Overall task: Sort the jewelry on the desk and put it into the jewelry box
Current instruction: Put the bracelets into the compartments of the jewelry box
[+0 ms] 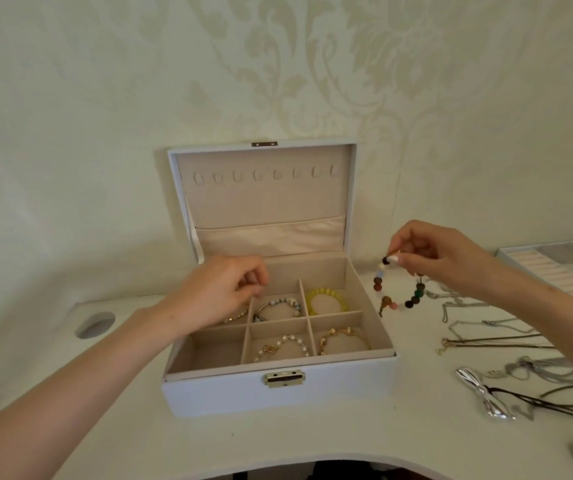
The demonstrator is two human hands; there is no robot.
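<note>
Surface: white desk (pixel 105 427) with a round cable hole (pixel 94 324) at left, set against a wall (pixel 70 98) papered in pale damask.

Container: white box (pixel 278 396), lid (pixel 264 195) upright, metal latch (pixel 284 379) at front, beige lining, six compartments in two rows.
- Back row, left: a bracelet end (pixel 234 317), mostly hidden under the hand.
- Back row, middle: silver-and-bead bracelet (pixel 278 304).
- Back row, right: yellow bracelet (pixel 323 292).
- Front row, middle: pearl bracelet (pixel 285 341).
- Front row, right: gold bracelet (pixel 338 332).

Loose on the desk, right of the box: several necklaces (pixel 485 337), a silver twisted piece (pixel 482 396), and a ridged tray (pixel 562 275) at the far edge.

Hands: the left hand (pixel 219 292) is over the back-left compartment with its fingers curled down; whether it grips anything cannot be told. The right hand (pixel 440 258) pinches a mixed-colour bracelet (pixel 380 285) at its top between thumb and fingers. It hangs in a loop just right of the box, above the desk.
</note>
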